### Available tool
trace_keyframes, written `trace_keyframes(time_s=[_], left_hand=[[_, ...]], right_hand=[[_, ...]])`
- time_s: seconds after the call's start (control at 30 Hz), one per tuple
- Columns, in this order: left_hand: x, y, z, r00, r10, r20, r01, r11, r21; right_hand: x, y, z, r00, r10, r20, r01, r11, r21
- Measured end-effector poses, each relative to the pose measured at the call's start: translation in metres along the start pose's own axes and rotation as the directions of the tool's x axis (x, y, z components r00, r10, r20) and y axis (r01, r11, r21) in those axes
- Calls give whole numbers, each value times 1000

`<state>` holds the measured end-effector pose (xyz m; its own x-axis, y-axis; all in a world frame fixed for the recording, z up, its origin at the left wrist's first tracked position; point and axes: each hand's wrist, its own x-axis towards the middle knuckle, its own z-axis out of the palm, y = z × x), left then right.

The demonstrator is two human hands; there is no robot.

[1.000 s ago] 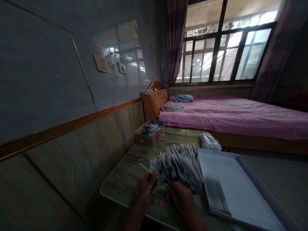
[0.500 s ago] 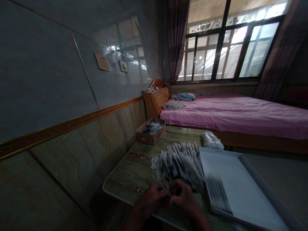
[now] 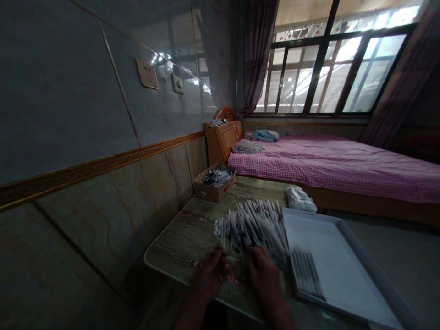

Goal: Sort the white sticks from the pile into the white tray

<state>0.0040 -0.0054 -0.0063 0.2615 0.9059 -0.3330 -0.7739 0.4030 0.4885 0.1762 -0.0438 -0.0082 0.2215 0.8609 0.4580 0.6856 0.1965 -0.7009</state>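
Note:
My left hand [image 3: 213, 271] is closed in a pinch just in front of the pile, over the near part of the table; what its fingers hold, if anything, is too dark to make out. At the near edge of the heap of white pens [image 3: 256, 224], my right hand [image 3: 264, 274] has its fingers curled down and together, touching or close to the pens; its fingertips are hidden. To the right, a white tray [image 3: 347, 266] holds a row of slim pens [image 3: 307, 270] with dark ends, lying side by side along its left wall.
A cardboard box [image 3: 209, 192] full of dark and white slim pieces stands at the table's far left, by the wall. A white plastic bag [image 3: 300, 199] lies behind the tray. The wooden-patterned table [image 3: 172, 243] meets a bed [image 3: 326, 160] with a pink checked sheet.
My hands were together, with a slim pen at the left one. They have since parted, the right reaching forward to the pile's edge. The camera view has shifted slightly.

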Motion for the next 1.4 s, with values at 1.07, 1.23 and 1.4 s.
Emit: trace_keyframes(time_s=[1.07,1.23,1.4], left_hand=[[1,-6,-4,998,62,5,-62,997,45],[-3,-10,3,992,78,96,-92,983,156],[-5,-15,4,992,87,96,-106,970,220]], right_hand=[[17,-35,18,966,-116,229,218,843,-493],[4,-26,19,990,110,88,-124,976,177],[-1,-27,27,970,217,108,-241,811,532]])
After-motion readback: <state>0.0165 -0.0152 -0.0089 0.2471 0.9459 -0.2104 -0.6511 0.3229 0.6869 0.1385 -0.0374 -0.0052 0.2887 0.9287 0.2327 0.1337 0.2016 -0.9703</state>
